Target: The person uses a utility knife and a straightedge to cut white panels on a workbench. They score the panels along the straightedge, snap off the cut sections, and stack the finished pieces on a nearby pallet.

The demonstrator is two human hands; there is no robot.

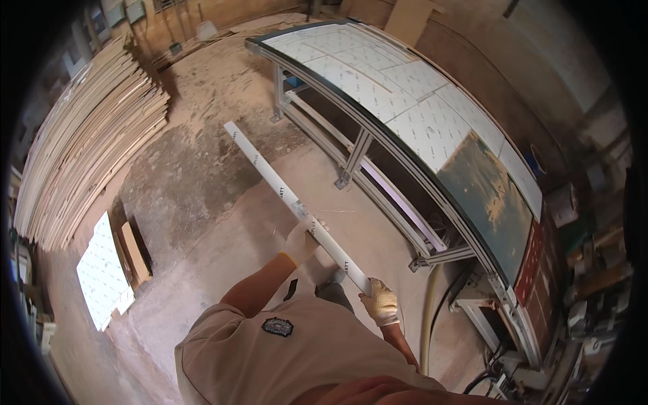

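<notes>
A long, narrow white strip with printed film on its face is held in front of my body, slanting from the far left down to the near right. My left hand, in a pale work glove with a yellow cuff, grips it a little past its middle; its fingers are partly blurred. Around the near end of the strip closes my right hand, in a similar glove. The strip is off the floor, to the left of a long metal-framed work table.
White film-covered panels and a dusty dark green board lie on the table. At the left stands a tall stack of boards. White and brown offcuts rest on the floor nearer me. A hose runs beside the table's near end.
</notes>
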